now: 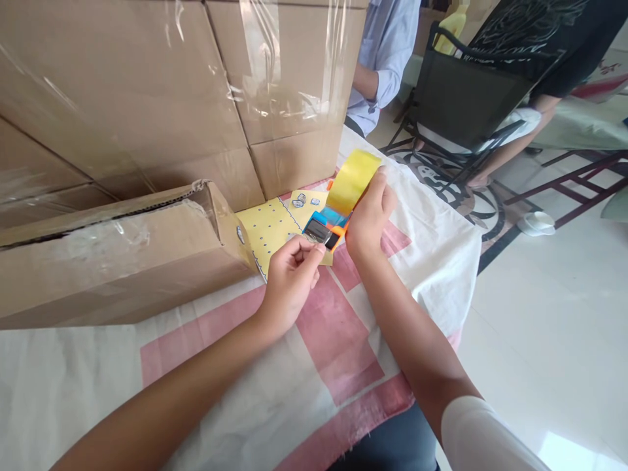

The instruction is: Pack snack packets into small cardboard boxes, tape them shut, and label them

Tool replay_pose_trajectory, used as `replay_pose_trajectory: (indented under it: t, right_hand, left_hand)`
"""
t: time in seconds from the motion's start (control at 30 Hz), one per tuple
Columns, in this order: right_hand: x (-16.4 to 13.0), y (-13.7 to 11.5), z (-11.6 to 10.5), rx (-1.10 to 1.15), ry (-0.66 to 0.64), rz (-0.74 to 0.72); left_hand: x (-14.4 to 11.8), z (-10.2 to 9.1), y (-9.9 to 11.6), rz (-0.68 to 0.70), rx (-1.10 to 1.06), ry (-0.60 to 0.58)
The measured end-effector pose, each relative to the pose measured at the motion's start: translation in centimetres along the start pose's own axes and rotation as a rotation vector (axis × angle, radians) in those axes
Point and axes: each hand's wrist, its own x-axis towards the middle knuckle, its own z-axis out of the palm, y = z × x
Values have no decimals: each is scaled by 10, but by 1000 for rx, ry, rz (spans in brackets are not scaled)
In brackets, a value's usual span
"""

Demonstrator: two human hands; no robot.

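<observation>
My right hand (369,212) is wrapped round a tape dispenser (339,229) with blue, orange and black parts. A wide roll of yellow tape (353,180) sits on it, tilted up toward the back. At the dispenser's front end, my left hand (293,278) has thumb and forefinger pinched together by the dark plate. A clear, shiny strip seems to lie between those fingers, the tape's free end. Beneath the dispenser lies a yellow printed sheet (262,226) with small drawings, partly covered by the hands.
Stacked cardboard boxes (161,85) wrapped in clear tape rise along the left and back. In front of them lies a long flat carton (118,261). A pink and white cloth (338,340) covers the table. Beyond it are two people and a black folding chair (478,91).
</observation>
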Motion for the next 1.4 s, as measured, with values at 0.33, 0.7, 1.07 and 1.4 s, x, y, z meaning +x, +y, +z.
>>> replay_pose_trajectory:
  t: [0.33, 0.7, 1.07, 1.4]
  right_hand:
    - [7, 6, 2, 35, 62, 140]
    - [16, 15, -8, 5, 35, 37]
    - [-1, 1, -5, -96, -15, -167]
    - [-3, 0, -7, -118, 4, -194]
  left_hand:
    - [-7, -6, -13, 535, 530, 64]
    - [-1, -5, -7, -49, 133, -90]
    - [15, -12, -6, -225, 182, -157]
    - [14, -11, -5, -37, 90, -158]
